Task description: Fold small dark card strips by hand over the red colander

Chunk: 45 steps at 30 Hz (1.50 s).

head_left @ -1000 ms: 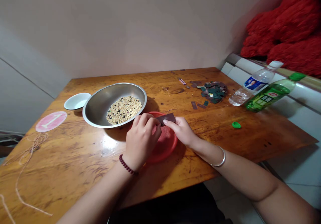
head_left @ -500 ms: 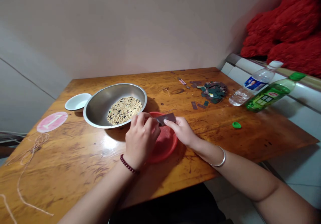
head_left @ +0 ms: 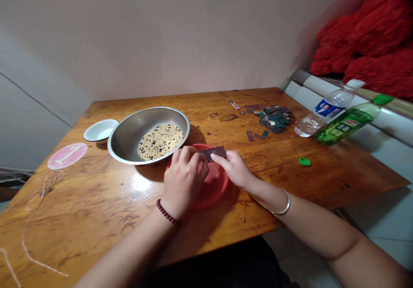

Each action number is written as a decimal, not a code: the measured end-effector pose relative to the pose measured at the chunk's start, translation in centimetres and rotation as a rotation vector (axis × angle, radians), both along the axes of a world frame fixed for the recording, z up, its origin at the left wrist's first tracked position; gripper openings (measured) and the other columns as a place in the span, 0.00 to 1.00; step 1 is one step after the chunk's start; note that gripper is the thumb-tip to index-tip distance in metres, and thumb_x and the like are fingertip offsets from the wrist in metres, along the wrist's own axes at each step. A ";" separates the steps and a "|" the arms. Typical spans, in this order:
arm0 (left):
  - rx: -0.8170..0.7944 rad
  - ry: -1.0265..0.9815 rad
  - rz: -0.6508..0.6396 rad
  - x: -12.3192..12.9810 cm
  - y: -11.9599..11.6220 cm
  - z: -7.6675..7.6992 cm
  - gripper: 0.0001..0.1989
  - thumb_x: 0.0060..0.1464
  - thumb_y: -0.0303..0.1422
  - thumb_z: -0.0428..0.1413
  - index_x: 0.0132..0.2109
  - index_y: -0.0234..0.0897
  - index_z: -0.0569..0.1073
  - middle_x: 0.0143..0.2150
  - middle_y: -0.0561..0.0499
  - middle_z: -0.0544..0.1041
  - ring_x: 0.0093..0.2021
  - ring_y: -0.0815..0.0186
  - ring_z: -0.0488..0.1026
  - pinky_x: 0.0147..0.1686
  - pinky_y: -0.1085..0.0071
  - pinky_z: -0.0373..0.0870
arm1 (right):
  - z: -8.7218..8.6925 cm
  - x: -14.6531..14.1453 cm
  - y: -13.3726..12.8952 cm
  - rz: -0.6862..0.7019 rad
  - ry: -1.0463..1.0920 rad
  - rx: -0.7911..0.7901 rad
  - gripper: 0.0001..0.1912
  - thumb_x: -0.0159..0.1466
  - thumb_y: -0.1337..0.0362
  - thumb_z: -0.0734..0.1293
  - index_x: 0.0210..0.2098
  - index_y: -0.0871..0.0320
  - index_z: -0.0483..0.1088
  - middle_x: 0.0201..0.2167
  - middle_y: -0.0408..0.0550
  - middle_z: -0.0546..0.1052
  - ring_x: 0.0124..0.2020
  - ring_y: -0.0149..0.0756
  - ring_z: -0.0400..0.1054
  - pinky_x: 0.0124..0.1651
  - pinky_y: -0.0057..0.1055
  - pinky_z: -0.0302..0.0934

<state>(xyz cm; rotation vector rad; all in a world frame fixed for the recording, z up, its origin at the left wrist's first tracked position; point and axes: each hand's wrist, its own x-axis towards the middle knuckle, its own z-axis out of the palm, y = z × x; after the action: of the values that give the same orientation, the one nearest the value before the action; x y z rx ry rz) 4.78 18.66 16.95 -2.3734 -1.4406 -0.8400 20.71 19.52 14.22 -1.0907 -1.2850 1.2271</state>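
In the frame's middle, the right hand (head_left: 237, 170) pinched a dark strip (head_left: 218, 152) over a red basket (head_left: 214, 187) while the left hand (head_left: 182, 177), its grip too hidden to tell, seemed to work at one end, so the next move likely needed steady fingers.
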 end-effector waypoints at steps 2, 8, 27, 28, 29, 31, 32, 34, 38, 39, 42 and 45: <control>0.013 -0.002 0.015 0.0 0.0 0.0 0.05 0.58 0.33 0.55 0.35 0.38 0.73 0.40 0.48 0.73 0.43 0.60 0.66 0.38 0.67 0.68 | 0.0 0.0 0.0 -0.002 -0.013 0.002 0.14 0.60 0.55 0.66 0.26 0.60 0.73 0.28 0.46 0.78 0.33 0.37 0.71 0.41 0.33 0.64; -0.025 -0.008 0.006 0.1 -0.3 0.0 0.04 0.57 0.33 0.56 0.35 0.39 0.72 0.41 0.49 0.73 0.42 0.61 0.67 0.38 0.67 0.68 | 0.2 0.0 0.0 0.000 0.015 0.001 0.14 0.60 0.55 0.66 0.29 0.60 0.75 0.29 0.46 0.79 0.33 0.37 0.72 0.41 0.33 0.64; -0.080 -0.074 -0.031 0.4 -0.6 0.0 0.03 0.57 0.32 0.57 0.35 0.39 0.72 0.41 0.49 0.72 0.41 0.63 0.67 0.38 0.69 0.67 | 0.4 0.1 -0.2 -0.004 -0.008 0.011 0.14 0.60 0.56 0.66 0.26 0.59 0.73 0.27 0.44 0.76 0.32 0.35 0.70 0.40 0.32 0.63; -0.084 -0.066 -0.031 0.4 -0.6 0.0 0.02 0.56 0.32 0.57 0.35 0.39 0.72 0.41 0.50 0.72 0.41 0.63 0.68 0.38 0.68 0.67 | 0.3 0.1 -0.2 0.000 -0.018 0.017 0.14 0.61 0.56 0.66 0.26 0.59 0.72 0.26 0.44 0.76 0.32 0.35 0.69 0.40 0.32 0.63; -0.083 -0.059 -0.025 0.4 -0.5 -0.1 0.02 0.56 0.32 0.57 0.35 0.39 0.72 0.41 0.50 0.72 0.41 0.63 0.68 0.38 0.68 0.67 | 0.2 0.1 -0.2 0.002 -0.026 0.022 0.14 0.61 0.56 0.66 0.25 0.60 0.72 0.26 0.44 0.76 0.31 0.35 0.69 0.40 0.32 0.63; -0.069 -0.055 -0.001 0.3 -0.4 -0.1 0.02 0.57 0.32 0.56 0.35 0.39 0.72 0.41 0.49 0.72 0.42 0.62 0.68 0.38 0.68 0.67 | 0.1 0.1 -0.2 0.003 -0.033 0.030 0.14 0.61 0.56 0.65 0.27 0.60 0.73 0.27 0.45 0.77 0.33 0.36 0.70 0.41 0.33 0.63; -0.062 -0.058 0.011 0.2 -0.3 -0.1 0.03 0.57 0.32 0.56 0.35 0.38 0.72 0.41 0.49 0.72 0.42 0.62 0.68 0.38 0.68 0.67 | 0.1 0.1 -0.2 0.002 -0.029 0.030 0.13 0.61 0.56 0.65 0.29 0.60 0.74 0.28 0.45 0.77 0.34 0.36 0.70 0.42 0.33 0.63; -0.054 -0.065 0.015 0.1 -0.2 -0.1 0.03 0.57 0.32 0.56 0.35 0.38 0.72 0.41 0.49 0.72 0.42 0.62 0.67 0.39 0.68 0.67 | 0.2 0.1 -0.2 -0.008 -0.020 0.027 0.13 0.61 0.56 0.66 0.31 0.60 0.75 0.30 0.46 0.78 0.35 0.37 0.71 0.43 0.34 0.63; -0.067 -0.039 -0.014 0.3 -0.5 -0.2 0.02 0.56 0.31 0.57 0.36 0.38 0.72 0.41 0.49 0.73 0.41 0.62 0.67 0.37 0.68 0.67 | 0.2 0.1 -0.3 -0.012 -0.027 0.034 0.14 0.61 0.55 0.66 0.27 0.59 0.74 0.29 0.45 0.78 0.35 0.37 0.71 0.43 0.33 0.63; -0.068 -0.031 -0.015 0.3 -0.6 -0.3 0.01 0.56 0.31 0.57 0.36 0.38 0.72 0.41 0.49 0.73 0.41 0.62 0.67 0.36 0.68 0.67 | 0.2 0.1 -0.3 -0.006 -0.031 0.036 0.15 0.61 0.55 0.66 0.27 0.59 0.74 0.29 0.46 0.78 0.35 0.37 0.71 0.43 0.33 0.64; -0.057 -0.046 0.003 0.3 -0.5 -0.2 0.02 0.56 0.31 0.56 0.36 0.39 0.72 0.41 0.49 0.73 0.42 0.62 0.68 0.34 0.68 0.67 | 0.2 0.1 -0.2 -0.010 -0.030 0.032 0.15 0.61 0.53 0.66 0.30 0.59 0.75 0.31 0.46 0.79 0.36 0.39 0.72 0.43 0.34 0.64; -0.050 -0.077 0.002 0.1 -0.2 -0.1 0.03 0.57 0.32 0.56 0.35 0.38 0.72 0.41 0.48 0.73 0.42 0.62 0.68 0.36 0.69 0.67 | 0.4 0.1 -0.2 -0.022 -0.018 0.023 0.16 0.61 0.52 0.66 0.32 0.59 0.76 0.33 0.47 0.80 0.38 0.39 0.72 0.44 0.34 0.64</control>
<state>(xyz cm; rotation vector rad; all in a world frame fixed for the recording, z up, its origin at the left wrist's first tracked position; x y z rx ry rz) 4.87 18.43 16.88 -2.4000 -1.5091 -0.9146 20.82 19.29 14.59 -1.0989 -1.2948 1.1854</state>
